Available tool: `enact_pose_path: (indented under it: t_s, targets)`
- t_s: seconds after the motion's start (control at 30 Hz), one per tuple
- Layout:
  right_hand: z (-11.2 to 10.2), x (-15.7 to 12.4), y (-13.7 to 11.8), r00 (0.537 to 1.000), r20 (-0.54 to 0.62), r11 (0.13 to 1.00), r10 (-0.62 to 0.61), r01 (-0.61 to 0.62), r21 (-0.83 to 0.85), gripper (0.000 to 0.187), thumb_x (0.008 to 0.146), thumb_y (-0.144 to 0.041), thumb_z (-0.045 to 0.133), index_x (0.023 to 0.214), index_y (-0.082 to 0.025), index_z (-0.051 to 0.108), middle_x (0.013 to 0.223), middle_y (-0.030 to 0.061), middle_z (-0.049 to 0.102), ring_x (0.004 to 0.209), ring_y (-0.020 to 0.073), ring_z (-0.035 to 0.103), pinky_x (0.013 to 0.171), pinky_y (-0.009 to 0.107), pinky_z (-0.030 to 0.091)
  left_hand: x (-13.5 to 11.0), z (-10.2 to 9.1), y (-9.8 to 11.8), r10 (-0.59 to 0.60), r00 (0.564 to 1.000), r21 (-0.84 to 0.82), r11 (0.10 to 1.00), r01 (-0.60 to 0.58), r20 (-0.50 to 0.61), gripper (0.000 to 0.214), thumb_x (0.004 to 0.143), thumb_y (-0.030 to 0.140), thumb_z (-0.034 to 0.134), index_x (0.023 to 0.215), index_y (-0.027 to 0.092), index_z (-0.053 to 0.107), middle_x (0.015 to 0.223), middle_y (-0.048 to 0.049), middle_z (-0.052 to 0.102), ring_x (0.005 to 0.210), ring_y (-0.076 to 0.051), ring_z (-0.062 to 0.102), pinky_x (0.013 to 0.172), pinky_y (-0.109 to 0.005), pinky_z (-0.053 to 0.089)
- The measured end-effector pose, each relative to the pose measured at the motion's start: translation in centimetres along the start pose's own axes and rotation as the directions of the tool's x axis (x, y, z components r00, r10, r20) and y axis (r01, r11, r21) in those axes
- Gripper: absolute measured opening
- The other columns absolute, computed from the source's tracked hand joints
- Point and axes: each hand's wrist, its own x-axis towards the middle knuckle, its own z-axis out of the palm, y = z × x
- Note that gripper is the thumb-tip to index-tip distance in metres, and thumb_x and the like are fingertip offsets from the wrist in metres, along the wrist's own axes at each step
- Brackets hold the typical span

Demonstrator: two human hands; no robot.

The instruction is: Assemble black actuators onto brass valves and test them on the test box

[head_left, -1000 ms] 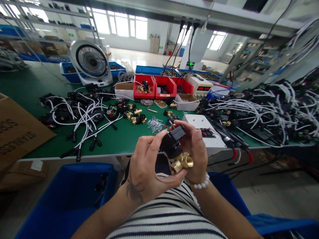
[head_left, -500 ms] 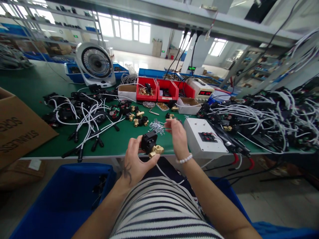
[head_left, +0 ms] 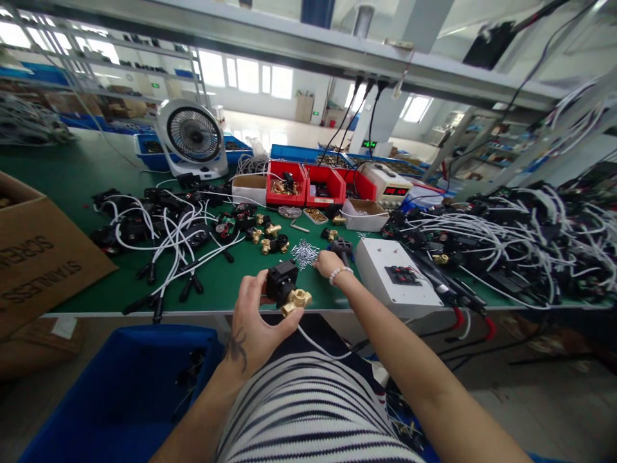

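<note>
My left hand point(head_left: 255, 321) is closed round a solenoid valve point(head_left: 285, 288) with a black coil block on top and a brass body below, held just above the near edge of the green table point(head_left: 62, 186). A white cable trails from the valve toward my lap. My right hand point(head_left: 326, 262) reaches forward onto the table and rests at a small heap of silver screws point(head_left: 303, 252); its fingers point away from me and are mostly hidden. A bead bracelet sits on that wrist.
Black valves with white cables point(head_left: 159, 225) lie at the left, more point(head_left: 506, 231) at the right. A white test box point(head_left: 398, 275), red bins point(head_left: 306, 183), a power supply point(head_left: 388, 180) and a fan point(head_left: 193, 138) stand beyond. A cardboard box point(head_left: 33, 251) and blue crate point(head_left: 120, 386) sit near left.
My right hand let go of the valve and moved forward to the screw heap. My left hand carried the valve down and left toward the table edge.
</note>
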Motion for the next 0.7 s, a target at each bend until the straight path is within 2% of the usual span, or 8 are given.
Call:
enact_pose_path:
  t_s: [0.2,0.33,0.47,0.5,0.53,0.57,0.6,0.7]
  targets:
    - [-1.1,-0.3,0.1,0.993,-0.113,0.987,0.027,-0.009,0.160,0.010,0.089,-0.008,0.054,0.093,-0.005,0.062,0.096,0.0122,0.064,0.098,0.0192,0.061,0.094,0.039,0.045,-0.1,-0.6,0.7,0.043,0.999,0.056,0.998,-0.043,0.003,0.065,0.078,0.038,0.072,0.133,0.017,0.044,0.104,-0.0050,0.048,0.093,-0.012,0.057,0.078,-0.022,0.057]
    - [-1.7,-2.5,0.3,0.971,-0.231,0.872,-0.059,0.163,0.462,0.025,0.087,-0.010,0.048,0.110,-0.006,0.056,0.076,0.0052,0.060,0.069,0.0138,0.054,0.073,0.029,0.044,0.2,-1.2,1.8,0.092,0.996,0.102,0.991,-0.091,-0.002,0.068,0.075,0.036,0.073,0.134,0.013,0.045,0.107,-0.0071,0.049,0.097,-0.014,0.056,0.081,-0.025,0.057]
    - [-2.3,-7.7,-1.2,0.896,-0.430,0.571,-0.114,0.413,0.709,0.032,0.091,-0.031,0.036,0.112,-0.013,0.052,0.082,0.0023,0.054,0.067,0.0103,0.048,0.067,0.024,0.044,0.5,-1.5,3.5,0.169,0.985,0.117,0.979,-0.165,-0.023,0.068,0.074,0.033,0.072,0.132,0.010,0.046,0.110,-0.0087,0.050,0.102,-0.015,0.054,0.084,-0.025,0.056]
    - [-2.4,-9.3,-1.9,0.869,-0.483,0.449,-0.109,0.477,0.756,0.032,0.091,-0.036,0.037,0.108,-0.014,0.053,0.084,0.0030,0.054,0.072,0.0105,0.050,0.071,0.024,0.046,0.5,-1.5,4.0,0.192,0.981,0.115,0.975,-0.187,-0.028,0.068,0.074,0.032,0.072,0.132,0.009,0.046,0.111,-0.0089,0.050,0.103,-0.015,0.054,0.084,-0.024,0.056]
    - [-2.5,-10.9,-2.6,0.840,-0.532,0.222,-0.104,0.541,0.811,0.030,0.089,-0.039,0.044,0.103,-0.015,0.056,0.086,0.0041,0.056,0.077,0.0114,0.053,0.076,0.025,0.047,0.5,-1.4,4.4,0.212,0.977,0.113,0.972,-0.207,-0.034,0.067,0.073,0.032,0.072,0.131,0.009,0.047,0.111,-0.0091,0.050,0.103,-0.015,0.053,0.085,-0.023,0.056]
    - [-2.6,-12.4,-3.3,0.828,-0.549,0.041,-0.114,0.556,0.830,0.031,0.089,-0.042,0.049,0.102,-0.016,0.058,0.090,0.0052,0.058,0.084,0.0126,0.056,0.082,0.027,0.048,0.4,-1.3,4.8,0.229,0.973,0.115,0.968,-0.223,-0.040,0.067,0.073,0.033,0.073,0.130,0.009,0.047,0.111,-0.0095,0.049,0.104,-0.015,0.053,0.085,-0.023,0.055]
    - [-2.6,-13.8,-4.0,0.827,-0.548,-0.078,-0.127,0.542,0.837,0.032,0.090,-0.045,0.052,0.103,-0.017,0.061,0.096,0.0058,0.060,0.089,0.0134,0.057,0.086,0.028,0.048,0.3,-1.3,5.2,0.244,0.969,0.117,0.964,-0.238,-0.041,0.068,0.073,0.034,0.073,0.130,0.009,0.047,0.113,-0.0100,0.050,0.105,-0.015,0.053,0.086,-0.024,0.056]
    - [-2.8,-16.5,-5.6,0.828,-0.552,-0.213,-0.099,0.524,0.825,0.034,0.092,-0.048,0.052,0.106,-0.020,0.064,0.099,0.0057,0.059,0.091,0.0149,0.057,0.087,0.030,0.050,0.0,-0.9,6.1,0.271,0.962,0.125,0.957,-0.263,-0.047,0.075,0.071,0.040,0.076,0.133,0.011,0.045,0.117,-0.0119,0.049,0.108,-0.018,0.052,0.088,-0.029,0.056]
